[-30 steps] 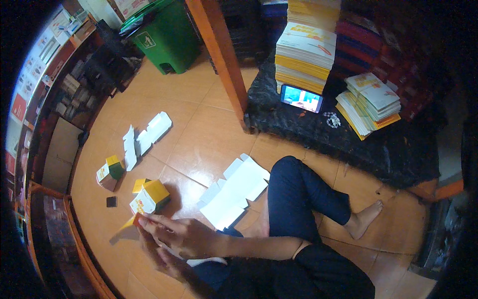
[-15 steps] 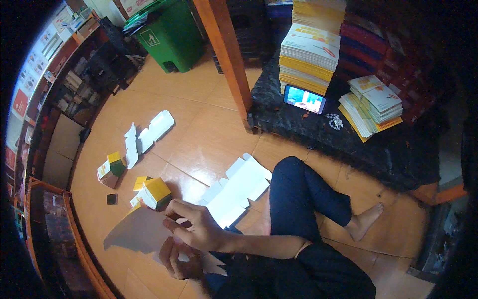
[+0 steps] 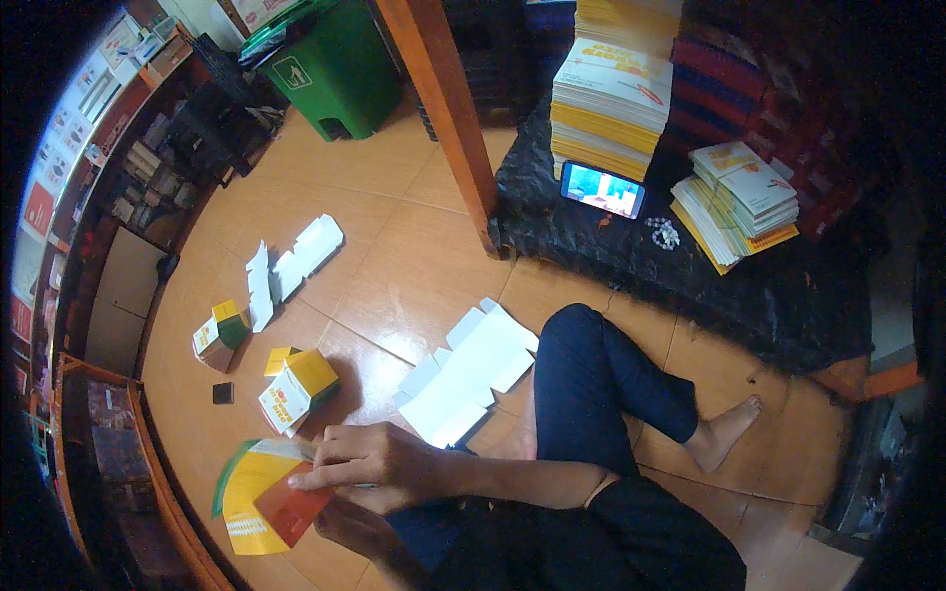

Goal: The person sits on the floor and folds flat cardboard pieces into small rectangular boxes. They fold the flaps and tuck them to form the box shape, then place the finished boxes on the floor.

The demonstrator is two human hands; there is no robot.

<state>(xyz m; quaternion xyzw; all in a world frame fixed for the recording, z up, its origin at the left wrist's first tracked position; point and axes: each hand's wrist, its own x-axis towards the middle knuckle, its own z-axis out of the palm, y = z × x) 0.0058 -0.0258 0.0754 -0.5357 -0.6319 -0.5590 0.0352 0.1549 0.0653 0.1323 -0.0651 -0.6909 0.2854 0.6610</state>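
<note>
A partly folded carton (image 3: 258, 497) with yellow, green and orange printed faces is in my hands at the lower left. My right hand (image 3: 379, 465) pinches its orange panel, the index finger lying along the upper edge. Below it, my left hand (image 3: 357, 527) grips the same carton from underneath, its fingertips mostly hidden by the right hand and the orange panel. Just beyond the carton, a folded yellow and white carton (image 3: 301, 389) stands on the floor. A flat white unfolded carton (image 3: 468, 374) lies to the right of it, beside my knee.
Another folded carton (image 3: 219, 335) and a small dark flat object (image 3: 224, 394) lie at left, with more white unfolded cartons (image 3: 296, 261) farther back. A propped phone (image 3: 602, 190), beads (image 3: 663, 233) and stacked booklets (image 3: 613, 98) occupy a dark low platform. A wooden post (image 3: 443, 118) and green bin (image 3: 330, 74) stand behind.
The carton in my hands has turned from its plain greyish side to its printed side, tilting downward. My right hand has moved slightly lower, uncovering the folded carton on the floor.
</note>
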